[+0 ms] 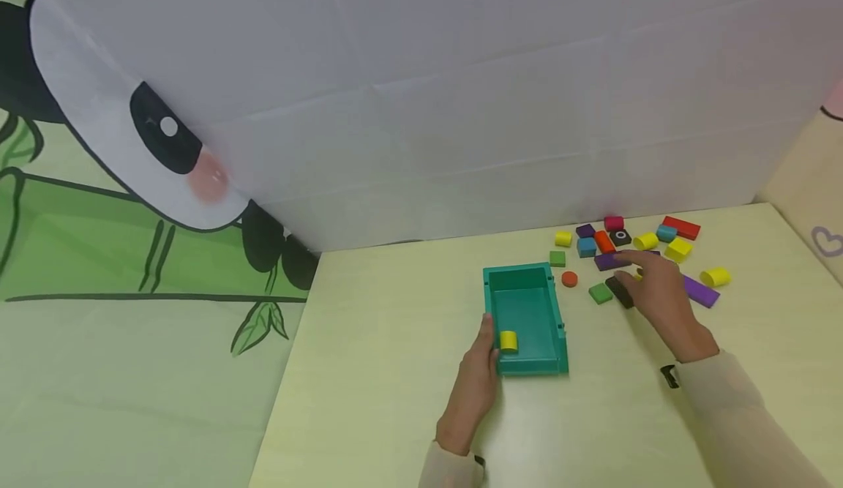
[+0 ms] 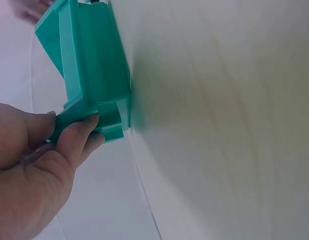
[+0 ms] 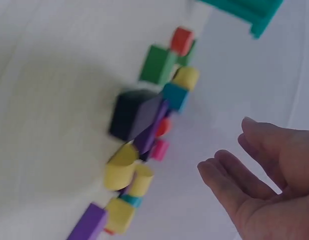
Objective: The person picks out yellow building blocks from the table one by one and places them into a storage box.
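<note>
A teal box [image 1: 527, 316] lies on the table with one yellow cylinder block [image 1: 508, 341] in its near left corner. My left hand [image 1: 476, 378] grips the box's left wall; in the left wrist view the thumb and fingers [image 2: 77, 137] pinch its rim. Over the pile of coloured blocks hovers my right hand [image 1: 655, 294], thumb and fingers parted with nothing between them. Nearest below it are a black block [image 1: 619, 293], a long purple block [image 1: 701, 292] and a purple block [image 1: 612, 261]. The right wrist view shows the hand [image 3: 259, 180] apart from the blocks.
Right of the box lie a green block [image 1: 600, 293], an orange-red disc [image 1: 569, 279] and a blue block [image 1: 586, 247]. Farther right are a red block [image 1: 682, 227] and a yellow cylinder [image 1: 716, 276]. A pale cloth wall [image 1: 428, 144] rises behind the table [image 1: 369, 356].
</note>
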Motion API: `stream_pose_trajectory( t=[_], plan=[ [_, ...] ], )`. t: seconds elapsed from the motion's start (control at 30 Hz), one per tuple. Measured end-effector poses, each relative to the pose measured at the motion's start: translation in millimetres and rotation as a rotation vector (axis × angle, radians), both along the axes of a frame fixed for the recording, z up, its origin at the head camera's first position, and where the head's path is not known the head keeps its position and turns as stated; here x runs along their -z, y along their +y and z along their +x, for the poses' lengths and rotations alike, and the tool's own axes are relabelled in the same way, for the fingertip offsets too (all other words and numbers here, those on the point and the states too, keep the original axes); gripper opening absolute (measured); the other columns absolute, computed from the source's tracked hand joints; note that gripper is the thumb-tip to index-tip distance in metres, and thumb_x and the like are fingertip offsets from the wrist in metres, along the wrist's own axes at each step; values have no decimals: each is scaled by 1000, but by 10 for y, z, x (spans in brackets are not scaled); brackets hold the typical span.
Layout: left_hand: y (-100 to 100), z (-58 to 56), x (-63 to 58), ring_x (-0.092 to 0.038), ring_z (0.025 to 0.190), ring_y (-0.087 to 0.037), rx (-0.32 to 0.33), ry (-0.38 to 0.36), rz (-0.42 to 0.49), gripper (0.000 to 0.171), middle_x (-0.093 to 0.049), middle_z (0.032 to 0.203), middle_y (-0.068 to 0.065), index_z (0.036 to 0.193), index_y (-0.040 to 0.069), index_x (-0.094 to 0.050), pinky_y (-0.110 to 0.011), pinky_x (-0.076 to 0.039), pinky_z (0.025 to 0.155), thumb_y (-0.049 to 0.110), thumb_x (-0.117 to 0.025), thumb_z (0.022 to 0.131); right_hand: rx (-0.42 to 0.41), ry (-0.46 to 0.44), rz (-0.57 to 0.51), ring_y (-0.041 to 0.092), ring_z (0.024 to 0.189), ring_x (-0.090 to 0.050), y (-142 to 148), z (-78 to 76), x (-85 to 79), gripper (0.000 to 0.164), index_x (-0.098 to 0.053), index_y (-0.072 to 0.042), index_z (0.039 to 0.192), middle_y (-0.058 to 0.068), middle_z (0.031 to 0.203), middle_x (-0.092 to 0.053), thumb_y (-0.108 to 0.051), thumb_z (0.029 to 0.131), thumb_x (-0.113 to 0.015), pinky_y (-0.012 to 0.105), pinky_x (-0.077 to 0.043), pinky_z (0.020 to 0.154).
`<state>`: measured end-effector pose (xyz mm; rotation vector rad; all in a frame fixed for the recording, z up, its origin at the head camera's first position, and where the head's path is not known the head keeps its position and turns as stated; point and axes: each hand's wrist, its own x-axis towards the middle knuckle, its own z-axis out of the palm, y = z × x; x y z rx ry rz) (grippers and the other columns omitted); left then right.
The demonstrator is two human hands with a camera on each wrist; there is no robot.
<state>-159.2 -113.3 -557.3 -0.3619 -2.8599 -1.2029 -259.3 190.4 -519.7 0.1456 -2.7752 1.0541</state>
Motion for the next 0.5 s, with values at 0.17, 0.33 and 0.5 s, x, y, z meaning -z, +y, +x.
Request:
stream_pose_trajectory(
  t=[0.17,0.33,0.5],
  plan=[
    [4,-3,9,-15,131,-12,-2,-27,2,60,-15,149,-2,146,18,-2,-36,-28,105,8,-37,98,46,12,-15,43,100,-48,246,-80,191,32,-56,1,116,27,112,-56,-4,85,-62,59,-48,78],
    [4,-5,-1,-15,130,-11,-4,-33,0,60,-15,149,-2,146,17,-3,-35,-28,105,9,-37,98,53,14,-2,44,100,-48,392,-149,327,33,-56,3,116,27,108,-58,0,84,-62,61,-44,81],
    [-4,-6,-7,-14,131,-11,-7,-42,-3,59,-14,149,-2,146,16,-3,-35,-28,105,10,-37,98,55,-22,53,46,98,-47,457,-187,390,31,-56,2,115,27,109,-57,-3,85,-60,60,-45,76]
  ],
)
